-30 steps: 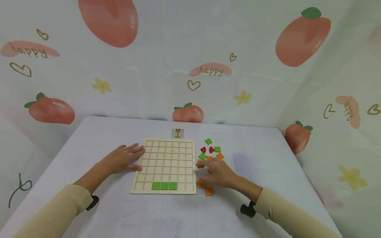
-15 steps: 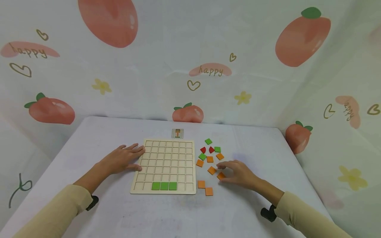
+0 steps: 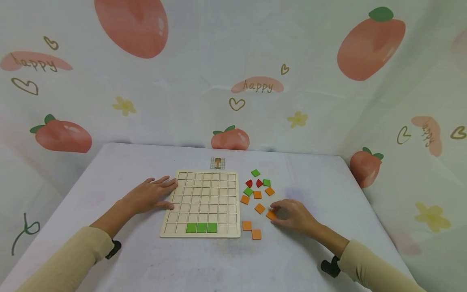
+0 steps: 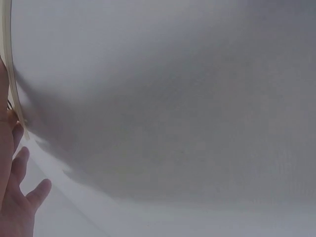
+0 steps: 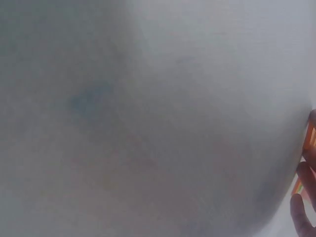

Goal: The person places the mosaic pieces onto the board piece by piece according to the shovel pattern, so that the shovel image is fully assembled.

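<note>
My left hand (image 3: 147, 195) rests at the left edge of a pale wooden grid board (image 3: 204, 199), fingers spread against its rim. In the left wrist view, part of the left hand (image 4: 20, 197) shows beside the board's edge (image 4: 7, 39). Three green square tiles (image 3: 201, 228) lie side by side in the board's nearest row. To the right of the board, my right hand (image 3: 293, 215) pinches an orange square tile (image 3: 271, 215) between thumb and index finger, low over the table. Another orange tile (image 3: 260, 208) lies just left of those fingers.
Several loose orange tiles (image 3: 256, 234), green tiles (image 3: 255, 173) and two red rounded wedges (image 3: 249, 183) are scattered right of the board. Behind the board lies a small picture card (image 3: 217, 163). A printed cloth wall (image 3: 182, 109) stands behind the white table (image 3: 138, 259).
My right hand has moved right, away from the board's edge, uncovering several orange tiles. Its thumb and fingers have closed on an orange tile. My left hand has stayed put.
</note>
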{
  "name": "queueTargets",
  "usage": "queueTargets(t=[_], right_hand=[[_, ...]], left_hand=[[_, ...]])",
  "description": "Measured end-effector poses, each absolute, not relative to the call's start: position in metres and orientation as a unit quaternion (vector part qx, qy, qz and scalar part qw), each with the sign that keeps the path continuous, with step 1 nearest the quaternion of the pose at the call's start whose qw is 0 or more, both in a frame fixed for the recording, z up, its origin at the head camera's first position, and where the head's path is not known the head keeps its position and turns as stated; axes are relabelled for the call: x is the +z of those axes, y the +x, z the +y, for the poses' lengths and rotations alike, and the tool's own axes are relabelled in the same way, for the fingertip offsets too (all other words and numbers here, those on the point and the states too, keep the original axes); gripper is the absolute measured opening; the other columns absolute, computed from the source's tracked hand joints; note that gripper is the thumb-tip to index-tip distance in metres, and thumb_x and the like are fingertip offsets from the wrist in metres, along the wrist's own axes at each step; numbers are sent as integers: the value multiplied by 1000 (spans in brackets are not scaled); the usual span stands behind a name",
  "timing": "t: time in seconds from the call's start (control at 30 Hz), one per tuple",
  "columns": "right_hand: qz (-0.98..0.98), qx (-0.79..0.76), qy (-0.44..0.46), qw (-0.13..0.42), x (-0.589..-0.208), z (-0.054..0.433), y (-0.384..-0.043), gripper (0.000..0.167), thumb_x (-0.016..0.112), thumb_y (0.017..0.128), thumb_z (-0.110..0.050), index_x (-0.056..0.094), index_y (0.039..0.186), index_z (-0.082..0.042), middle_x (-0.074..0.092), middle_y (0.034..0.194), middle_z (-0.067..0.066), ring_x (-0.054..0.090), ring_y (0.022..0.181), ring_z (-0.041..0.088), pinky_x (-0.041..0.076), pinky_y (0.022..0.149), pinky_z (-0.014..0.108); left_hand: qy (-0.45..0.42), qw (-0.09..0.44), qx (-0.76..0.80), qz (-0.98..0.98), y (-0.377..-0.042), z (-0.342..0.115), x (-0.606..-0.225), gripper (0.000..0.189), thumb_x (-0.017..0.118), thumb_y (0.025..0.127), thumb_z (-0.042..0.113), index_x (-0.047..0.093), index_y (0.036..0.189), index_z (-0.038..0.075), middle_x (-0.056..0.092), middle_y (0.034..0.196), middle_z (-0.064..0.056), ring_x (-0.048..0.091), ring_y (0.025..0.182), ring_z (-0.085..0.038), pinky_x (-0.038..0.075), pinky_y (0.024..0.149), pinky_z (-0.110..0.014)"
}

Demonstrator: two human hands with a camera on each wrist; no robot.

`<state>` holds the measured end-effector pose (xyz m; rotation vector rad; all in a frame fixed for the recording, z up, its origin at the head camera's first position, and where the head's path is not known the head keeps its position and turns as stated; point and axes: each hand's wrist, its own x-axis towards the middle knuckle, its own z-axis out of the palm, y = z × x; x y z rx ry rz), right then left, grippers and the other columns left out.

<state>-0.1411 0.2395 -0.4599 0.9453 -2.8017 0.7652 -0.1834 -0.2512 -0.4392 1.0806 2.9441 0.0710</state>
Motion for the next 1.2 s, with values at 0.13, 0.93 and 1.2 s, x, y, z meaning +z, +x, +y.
queueTargets(t=[0.13,0.93,1.2], right_hand=[[-919,250,302,41,-460,239,-141,38,88,76,-17,73,109,-7,74,101,-4,67,95,13,55,87,42],[-903,290,315,36,-451,205,-162,34,83,83,-13,72,114,-5,75,101,-2,69,92,14,54,86,41],[-878,323,353,15,-447,168,-171,34,81,84,-12,70,115,-4,74,105,2,67,92,15,57,83,38]], left_hand=[[340,6,25,940,-183,-251,-439,78,63,89,56,53,143,1,51,148,-14,45,136,-40,41,99,-62],[344,12,29,938,-185,-250,-433,76,65,90,54,52,143,2,50,147,-15,43,136,-42,40,101,-62],[343,8,27,939,-185,-250,-434,78,66,87,56,54,141,0,53,144,-17,45,135,-41,41,100,-60]])
